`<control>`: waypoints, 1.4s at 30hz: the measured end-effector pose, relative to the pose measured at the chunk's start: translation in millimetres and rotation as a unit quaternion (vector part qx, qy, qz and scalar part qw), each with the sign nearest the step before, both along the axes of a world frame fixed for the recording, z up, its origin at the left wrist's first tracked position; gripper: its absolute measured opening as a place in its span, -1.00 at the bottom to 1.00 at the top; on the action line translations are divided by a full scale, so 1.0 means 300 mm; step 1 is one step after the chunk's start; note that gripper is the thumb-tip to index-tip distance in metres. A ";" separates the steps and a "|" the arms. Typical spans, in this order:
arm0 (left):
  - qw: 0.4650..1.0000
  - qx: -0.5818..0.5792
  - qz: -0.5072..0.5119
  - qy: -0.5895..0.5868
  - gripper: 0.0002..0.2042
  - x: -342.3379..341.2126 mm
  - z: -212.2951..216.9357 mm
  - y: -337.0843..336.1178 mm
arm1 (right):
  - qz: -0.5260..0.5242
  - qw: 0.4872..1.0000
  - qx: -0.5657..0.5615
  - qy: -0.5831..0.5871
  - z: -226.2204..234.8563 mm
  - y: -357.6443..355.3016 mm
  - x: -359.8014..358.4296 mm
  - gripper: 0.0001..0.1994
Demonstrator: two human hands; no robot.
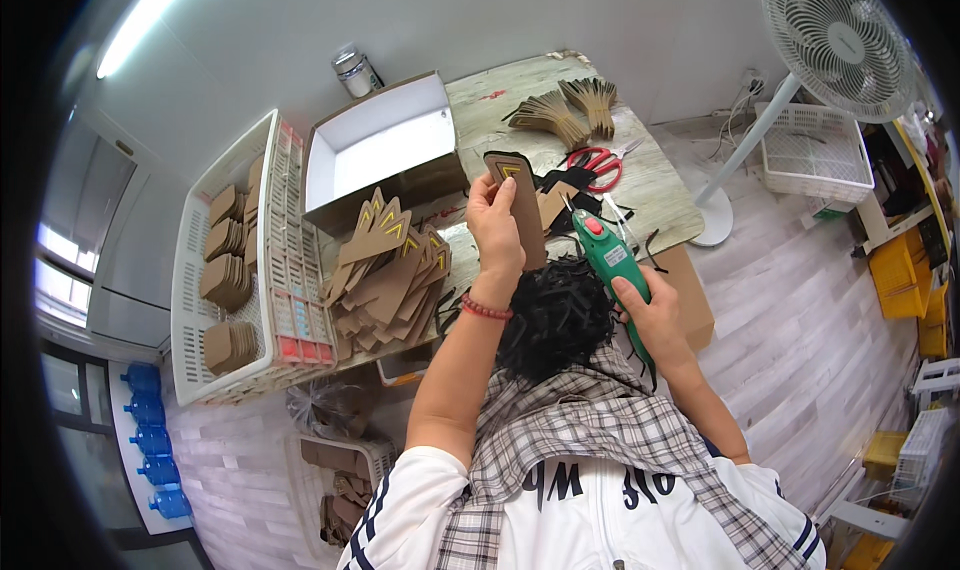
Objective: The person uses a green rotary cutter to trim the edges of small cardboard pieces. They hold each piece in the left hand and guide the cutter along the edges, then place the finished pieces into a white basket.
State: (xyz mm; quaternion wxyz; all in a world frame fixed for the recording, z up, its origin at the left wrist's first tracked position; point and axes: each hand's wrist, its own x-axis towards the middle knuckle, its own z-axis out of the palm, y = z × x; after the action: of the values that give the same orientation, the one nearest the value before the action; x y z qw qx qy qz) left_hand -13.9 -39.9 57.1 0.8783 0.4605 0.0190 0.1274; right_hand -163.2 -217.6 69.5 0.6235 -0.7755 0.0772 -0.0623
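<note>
My left hand (492,215) pinches a flat brown strap-shaped piece (522,205) with a rounded, dark-edged end and a yellow V mark. In my right hand (648,315) is a green handheld electric tool (615,255) with a red button. Its thin metal tip points up and away from me, a little right of the brown piece and apart from it. Black strip trimmings (555,320) are heaped in my lap below both hands. On the table to the left lies a fanned pile of brown pieces (390,280) with yellow marks.
Red-handled scissors (597,167) and two bundles of brown pieces (550,120) lie at the table's far side. Behind the pile stands an open box (380,145). A white plastic crate (265,270) with stacked brown pieces is at left. A standing fan (850,45) is at right.
</note>
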 end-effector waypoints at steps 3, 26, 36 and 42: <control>0.996 -0.090 -0.013 0.018 -0.92 -0.063 0.021 0.012 | 0.019 1.000 -0.005 -0.005 -0.002 0.022 0.005 -0.67; 0.994 -0.059 -0.067 0.064 -0.93 -0.171 0.008 -0.020 | 0.037 0.999 0.020 -0.002 0.019 0.026 -0.024 -0.65; 0.994 0.036 -0.098 0.021 -0.93 -0.194 0.028 0.020 | 0.046 0.998 0.040 -0.005 0.029 0.012 -0.029 -0.64; 0.991 0.093 -0.097 0.004 -0.91 -0.182 0.070 0.056 | 0.055 0.998 0.035 -0.013 0.038 0.015 -0.039 -0.66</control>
State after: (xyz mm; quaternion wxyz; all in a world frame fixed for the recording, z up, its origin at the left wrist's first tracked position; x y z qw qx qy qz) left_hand -68.4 -23.3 78.2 0.8397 0.5404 -0.0338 0.0411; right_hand -174.9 -213.1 80.8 0.6536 -0.7554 0.0281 -0.0355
